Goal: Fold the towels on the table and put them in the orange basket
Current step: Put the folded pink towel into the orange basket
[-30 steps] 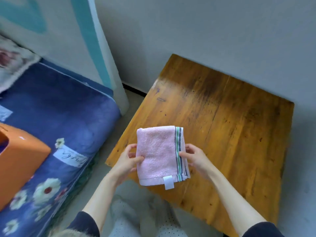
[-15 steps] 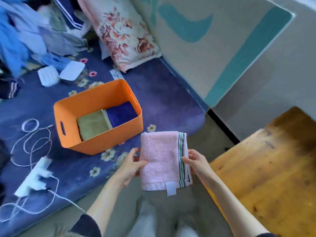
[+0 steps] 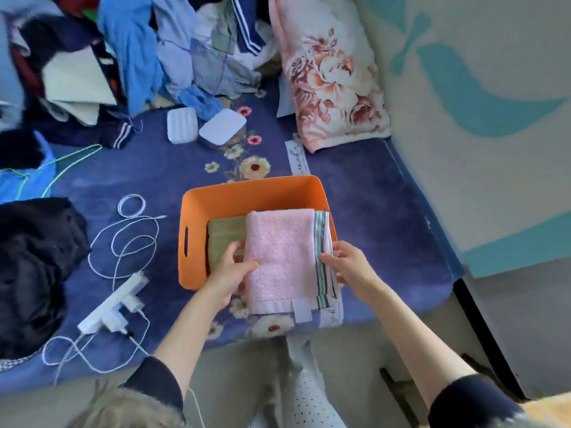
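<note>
Over the basket, your left hand and right hand each pinch a side of the folded pink towel. Lower it level into the gap right of the green towel, then let go. Half a second ago, it hung short of the basket.

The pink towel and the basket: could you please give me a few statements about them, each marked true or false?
1. Both hands hold the pink towel. True: the left hand grips one edge, the right hand the striped edge.
2. The orange basket is empty. False: a green towel lies inside.
3. The basket sits on the blue blanket. True.
4. The pink towel is crumpled. False: it is folded flat.
5. The basket stands on a wooden table. False: it is on the blanket.
</note>
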Available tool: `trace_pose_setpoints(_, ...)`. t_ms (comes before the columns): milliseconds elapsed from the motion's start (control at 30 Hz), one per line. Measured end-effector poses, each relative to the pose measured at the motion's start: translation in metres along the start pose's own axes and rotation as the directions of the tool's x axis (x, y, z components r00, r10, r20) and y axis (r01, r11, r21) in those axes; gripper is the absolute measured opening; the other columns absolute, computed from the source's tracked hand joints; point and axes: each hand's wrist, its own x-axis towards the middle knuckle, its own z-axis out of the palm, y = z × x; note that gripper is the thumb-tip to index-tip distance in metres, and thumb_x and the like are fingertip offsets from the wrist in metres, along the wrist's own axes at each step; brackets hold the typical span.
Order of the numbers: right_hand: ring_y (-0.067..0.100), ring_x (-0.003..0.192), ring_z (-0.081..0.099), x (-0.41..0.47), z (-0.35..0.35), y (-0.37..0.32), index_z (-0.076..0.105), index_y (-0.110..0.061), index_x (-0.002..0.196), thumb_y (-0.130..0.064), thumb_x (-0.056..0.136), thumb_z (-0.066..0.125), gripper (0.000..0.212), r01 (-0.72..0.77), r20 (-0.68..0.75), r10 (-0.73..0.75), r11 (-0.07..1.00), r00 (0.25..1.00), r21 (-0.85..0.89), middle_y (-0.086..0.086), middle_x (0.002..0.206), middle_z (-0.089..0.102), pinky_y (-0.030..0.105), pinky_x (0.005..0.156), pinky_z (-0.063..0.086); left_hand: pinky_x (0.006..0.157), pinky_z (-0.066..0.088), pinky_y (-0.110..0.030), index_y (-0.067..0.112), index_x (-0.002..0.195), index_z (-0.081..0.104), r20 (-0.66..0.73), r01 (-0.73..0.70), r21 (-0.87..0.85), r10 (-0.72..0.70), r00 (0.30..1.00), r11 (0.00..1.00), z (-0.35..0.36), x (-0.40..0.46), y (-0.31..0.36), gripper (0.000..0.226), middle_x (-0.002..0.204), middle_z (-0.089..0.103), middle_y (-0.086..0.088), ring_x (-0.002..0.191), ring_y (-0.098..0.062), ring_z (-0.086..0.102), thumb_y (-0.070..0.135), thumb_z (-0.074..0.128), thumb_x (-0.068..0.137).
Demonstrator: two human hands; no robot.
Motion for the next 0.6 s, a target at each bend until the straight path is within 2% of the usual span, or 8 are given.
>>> trace_pose_setpoints(133,0.019,0.065,0.058,0.069,0.008,-0.032,0.058,-0.007,0.087,-0.012,0.086,0.058,0.005,-0.041,0.044,0.045,0.995,0.998,-0.089,0.010,0.079,0.061,0.025,0.053,0.045,0.080,0.040,-0.037,0.025,0.137,0.034,-0.053,0.078,-0.017,-0.079,0.995,0.997,-0.003,0.061,0.021,0.059,0.111,0.054,0.001,0.095,-0.020,0.056,0.007,0.059,0.087)
trace_pose_setpoints(233,0.014,0.056,0.055,0.116,0.019,-0.040,0.052,-0.013,0.067,-0.009,0.086,0.055,0.019,-0.091,0.024,0.096,0.982,0.995,-0.166,0.024,0.081,0.064,0.022,0.047,0.041,0.081,0.034,-0.037,0.023,0.142,0.029,-0.063,0.151,-0.010,-0.152,0.986,0.988,-0.003,0.106,0.020,0.065,0.097,0.052,0.008,0.083,-0.011,0.051,0.008,0.060,0.087)
trace_pose_setpoints(267,0.018,0.060,0.056,0.130,0.023,-0.038,0.052,-0.013,0.068,-0.009,0.086,0.055,0.018,-0.102,0.019,0.108,0.978,0.994,-0.184,0.026,0.091,0.064,0.025,0.050,0.043,0.079,0.035,-0.035,0.022,0.142,0.029,-0.067,0.174,-0.010,-0.174,0.982,0.985,-0.002,0.120,0.017,0.065,0.095,0.050,0.009,0.080,-0.009,0.050,0.008,0.060,0.087)
trace_pose_setpoints(333,0.029,0.073,0.062,0.151,0.032,-0.034,0.058,-0.005,0.089,-0.011,0.087,0.055,0.007,-0.129,0.027,0.139,0.963,0.990,-0.238,0.025,0.102,0.063,0.034,0.061,0.052,0.066,0.038,-0.030,0.021,0.142,0.030,-0.082,0.220,-0.015,-0.220,0.972,0.975,-0.001,0.142,0.010,0.065,0.095,0.049,0.009,0.078,-0.006,0.049,0.007,0.060,0.087)
trace_pose_setpoints(400,0.036,0.092,0.064,0.172,0.040,-0.025,0.055,-0.001,0.106,-0.012,0.088,0.055,0.021,-0.177,0.021,0.191,0.941,0.981,-0.289,0.023,0.107,0.062,0.046,0.080,0.054,0.056,0.038,-0.028,0.021,0.142,0.029,-0.081,0.266,-0.016,-0.266,0.961,0.964,0.000,0.162,0.000,0.065,0.103,0.052,0.003,0.081,-0.007,0.051,0.006,0.060,0.087)
trace_pose_setpoints(467,0.035,0.096,0.063,0.190,0.045,-0.017,0.055,-0.004,0.107,-0.013,0.088,0.055,0.021,-0.211,0.016,0.229,0.919,0.973,-0.334,0.021,0.107,0.064,0.048,0.086,0.053,0.057,0.042,-0.029,0.021,0.141,0.030,-0.074,0.306,-0.028,-0.307,0.949,0.952,0.002,0.179,-0.013,0.064,0.113,0.053,-0.002,0.086,-0.011,0.054,0.006,0.060,0.087)
trace_pose_setpoints(533,0.030,0.090,0.064,0.208,0.050,-0.010,0.056,-0.006,0.106,-0.013,0.088,0.055,0.019,-0.235,-0.004,0.251,0.902,0.968,-0.363,0.018,0.103,0.065,0.040,0.077,0.054,0.061,0.044,-0.030,0.020,0.140,0.031,-0.069,0.321,-0.027,-0.322,0.944,0.947,0.005,0.196,-0.024,0.062,0.106,0.053,0.001,0.088,-0.012,0.055,0.006,0.060,0.087)
trace_pose_setpoints(600,0.023,0.076,0.060,0.225,0.053,-0.002,0.057,-0.008,0.106,-0.012,0.089,0.053,0.018,-0.246,-0.032,0.257,0.875,0.966,-0.416,0.014,0.093,0.064,0.028,0.058,0.047,0.071,0.045,-0.034,0.020,0.139,0.032,-0.059,0.327,-0.008,-0.327,0.943,0.945,0.009,0.215,-0.033,0.061,0.101,0.052,0.003,0.089,-0.014,0.054,0.005,0.060,0.087)
